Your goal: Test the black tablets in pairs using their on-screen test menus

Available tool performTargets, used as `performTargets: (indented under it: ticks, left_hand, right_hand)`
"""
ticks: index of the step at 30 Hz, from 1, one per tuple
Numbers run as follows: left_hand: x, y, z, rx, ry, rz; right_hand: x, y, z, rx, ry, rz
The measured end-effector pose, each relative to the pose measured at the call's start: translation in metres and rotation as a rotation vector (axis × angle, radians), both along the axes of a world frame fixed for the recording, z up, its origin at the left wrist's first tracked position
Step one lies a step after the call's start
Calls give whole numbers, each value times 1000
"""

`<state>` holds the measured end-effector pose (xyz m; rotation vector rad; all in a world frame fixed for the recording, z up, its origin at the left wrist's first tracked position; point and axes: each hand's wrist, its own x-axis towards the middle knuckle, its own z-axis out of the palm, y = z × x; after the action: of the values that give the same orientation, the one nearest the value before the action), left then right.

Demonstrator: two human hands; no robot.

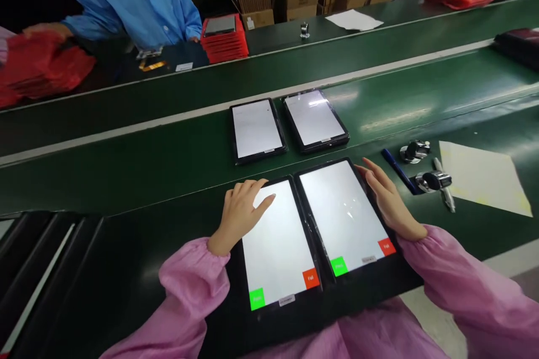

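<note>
Two tablets lie side by side at the front, their white screens lit, each with a green box and a red "Fail" box along its lower edge. Over the upper left corner of the left tablet (280,241) is my left hand (241,210), fingers bent loosely near the top edge and thumb spread out over the screen. My right hand (391,202) rests along the upper right edge of the right tablet (341,213), its fingertips partly hidden behind that edge. Beyond them lie another lit tablet (256,129) and a stack of tablets (314,118).
To the right are a blue pen (398,170), a silver-white pen (447,197), two metal-and-black holders (433,180) and a paper sheet (484,176). Black cases (37,269) stand at left. Across the bench, a co-worker in blue (135,0) handles red bags (46,64) near a red stack (225,45).
</note>
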<state>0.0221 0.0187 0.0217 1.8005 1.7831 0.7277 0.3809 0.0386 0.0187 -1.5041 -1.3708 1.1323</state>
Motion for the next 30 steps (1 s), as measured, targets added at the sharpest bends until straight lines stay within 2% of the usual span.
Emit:
performTargets:
  ticks: [2, 4, 6, 9, 10, 12, 14, 16, 19, 22, 24, 27, 28, 30]
  left_hand:
    - [-6, -6, 2, 2, 45, -13]
    - [-9, -11, 3, 1, 70, -9]
    - [-11, -13, 3, -7, 75, 1]
    - [-11, -10, 3, -15, 79, 4]
    - [-10, -9, 3, -18, 85, 5]
    - [-5, -11, 6, 3, 116, 15]
    - [5, -21, 13, 100, 191, 12]
    - [22, -39, 24, 259, 279, -74]
    - [54, -73, 43, 414, 325, -376]
    - [84, -91, 53, 391, 281, -591]
    - [100, -83, 51, 350, 299, -658]
    - [108, -42, 45, 301, 346, -673]
    - [105, -23, 45, 286, 335, -627]
    - [94, 14, 45, 241, 268, -445]
  right_hand:
    - [-7, 3, 7, 44, 8, 11]
    - [-9, -6, 19, 152, -49, 74]
    - [-7, -25, 30, 390, -199, 282]
    - [-6, -64, 39, 775, -460, 710]
    - [-6, -76, 39, 848, -519, 803]
    - [-9, -95, 35, 966, -625, 892]
    - [-12, -106, 30, 1082, -678, 852]
    - [-15, -110, 25, 1165, -685, 759]
    - [-17, -108, 24, 1213, -696, 714]
    - [-20, -101, 32, 1244, -749, 730]
    - [-21, -93, 41, 1268, -775, 680]
    - [-12, -80, 55, 1273, -767, 515]
    - [-4, -76, 59, 1234, -757, 441]
    - [16, -74, 62, 1078, -740, 315]
